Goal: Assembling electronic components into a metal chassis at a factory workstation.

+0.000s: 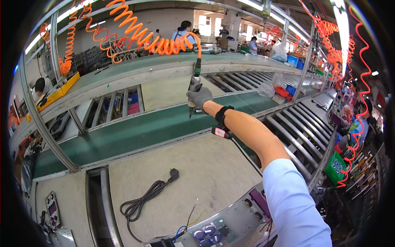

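My right hand (200,98), in a grey glove, is wrapped round an air screwdriver (195,83) out over the green conveyor belt. The tool hangs upright, bit downward, from an orange coiled air hose (164,46). A black strap with a small device (221,132) is on my right wrist. Nearer to me, a metal chassis (238,235) with a circuit board (214,233) and several round purple-topped parts lies at the lower edge. A looped black power cord (144,200) runs from it across the pale board. My left hand is out of the picture.
Beyond the board runs the green belt (123,126). Metal rollers (302,133) lie to the right, past my forearm. A slanted frame post (45,111) stands at left. A green bin of small parts (336,166) is at right; co-workers are further off.
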A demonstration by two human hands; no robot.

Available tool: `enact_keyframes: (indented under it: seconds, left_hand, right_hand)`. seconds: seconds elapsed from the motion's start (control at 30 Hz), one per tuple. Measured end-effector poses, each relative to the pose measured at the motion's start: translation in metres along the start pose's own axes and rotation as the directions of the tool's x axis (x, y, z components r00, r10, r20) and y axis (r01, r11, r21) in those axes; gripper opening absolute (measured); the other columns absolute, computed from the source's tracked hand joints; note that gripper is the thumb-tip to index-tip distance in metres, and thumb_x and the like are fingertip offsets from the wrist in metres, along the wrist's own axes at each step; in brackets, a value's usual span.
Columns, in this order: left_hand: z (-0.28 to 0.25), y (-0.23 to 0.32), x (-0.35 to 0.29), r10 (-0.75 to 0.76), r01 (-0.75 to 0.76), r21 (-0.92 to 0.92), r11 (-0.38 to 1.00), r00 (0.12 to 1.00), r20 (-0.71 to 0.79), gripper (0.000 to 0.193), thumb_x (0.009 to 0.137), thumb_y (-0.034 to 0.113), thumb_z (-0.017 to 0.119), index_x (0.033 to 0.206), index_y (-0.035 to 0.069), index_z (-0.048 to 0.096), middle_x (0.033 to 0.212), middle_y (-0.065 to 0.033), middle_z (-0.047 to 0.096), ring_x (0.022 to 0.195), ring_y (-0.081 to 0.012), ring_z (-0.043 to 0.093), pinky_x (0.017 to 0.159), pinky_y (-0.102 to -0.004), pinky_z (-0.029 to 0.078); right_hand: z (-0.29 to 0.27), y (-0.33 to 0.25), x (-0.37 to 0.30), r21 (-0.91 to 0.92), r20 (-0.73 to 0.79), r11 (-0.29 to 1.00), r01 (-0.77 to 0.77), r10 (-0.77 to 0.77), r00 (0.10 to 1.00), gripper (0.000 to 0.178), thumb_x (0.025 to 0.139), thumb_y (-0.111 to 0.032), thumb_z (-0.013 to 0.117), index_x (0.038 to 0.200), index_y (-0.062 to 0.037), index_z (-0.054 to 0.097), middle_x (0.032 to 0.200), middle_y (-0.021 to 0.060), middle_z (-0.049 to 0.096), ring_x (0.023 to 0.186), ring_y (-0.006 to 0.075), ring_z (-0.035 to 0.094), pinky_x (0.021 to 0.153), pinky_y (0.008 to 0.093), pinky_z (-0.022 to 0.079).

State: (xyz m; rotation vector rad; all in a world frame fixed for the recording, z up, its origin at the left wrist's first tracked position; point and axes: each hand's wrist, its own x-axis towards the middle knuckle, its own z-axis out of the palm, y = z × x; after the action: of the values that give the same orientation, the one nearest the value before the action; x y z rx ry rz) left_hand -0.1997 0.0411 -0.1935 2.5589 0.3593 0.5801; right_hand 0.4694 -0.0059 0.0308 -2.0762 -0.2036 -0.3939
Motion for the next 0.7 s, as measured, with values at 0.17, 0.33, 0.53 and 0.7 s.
enact_keyframes:
  seconds: [0.17, 0.33, 0.53, 0.7]
  left_hand:
    - [-0.008, 0.013, 0.001, 0.053, -0.048, 0.107, 0.993, 0.997, -0.05, 0.04, 0.081, 0.023, 0.07, 0.118, 0.007, 0.066, 0.124, -0.0132, 0.065, 0.116, -0.0333, 0.059, 0.092, -0.0494, 0.045]
    - [-0.01, 0.019, 0.006, 0.155, -0.139, 0.118, 0.983, 0.978, -0.139, 0.041, 0.081, 0.02, 0.069, 0.119, 0.007, 0.063, 0.132, -0.0205, 0.06, 0.118, -0.0382, 0.057, 0.091, -0.052, 0.044]
    - [-0.028, 0.026, -0.012, 0.149, -0.18, -0.155, 0.971, 0.97, -0.193, 0.038, 0.069, 0.009, 0.063, 0.107, 0.005, 0.059, 0.124, -0.0217, 0.056, 0.118, -0.0435, 0.054, 0.1, -0.0528, 0.045]
    - [-0.089, 0.031, -0.083, -0.03, 0.03, -0.009, 1.0, 0.86, -0.51, 0.031, 0.081, 0.006, 0.068, 0.111, 0.003, 0.064, 0.114, -0.0191, 0.063, 0.103, -0.0366, 0.063, 0.09, -0.0447, 0.052]
  right_hand:
    - [-0.062, -0.067, -0.047, 0.036, 0.134, 0.999, 0.041, -0.046, 0.99, 0.042, 0.077, -0.034, 0.079, 0.098, 0.0016, 0.073, 0.089, 0.014, 0.074, 0.081, 0.0217, 0.073, 0.074, 0.035, 0.058]
    - [-0.167, -0.165, -0.142, 0.349, 0.296, 0.935, 0.057, -0.167, 0.941, 0.047, 0.087, -0.042, 0.07, 0.107, 0.0007, 0.066, 0.093, 0.0114, 0.071, 0.077, 0.0189, 0.071, 0.071, 0.0344, 0.058]
    - [-0.276, -0.198, -0.347, 0.783, 0.611, 0.488, -0.385, -0.489, 0.623, 0.046, 0.091, -0.021, 0.06, 0.133, -0.0031, 0.05, 0.108, 0.0104, 0.066, 0.097, 0.0173, 0.066, 0.074, 0.0332, 0.057]
    - [-0.284, -0.139, -0.497, 0.466, 0.794, 0.779, -0.419, -0.16, 0.586, 0.055, 0.065, 0.004, 0.065, 0.118, -0.0058, 0.051, 0.095, 0.01, 0.059, 0.064, 0.015, 0.061, 0.049, 0.0271, 0.05]
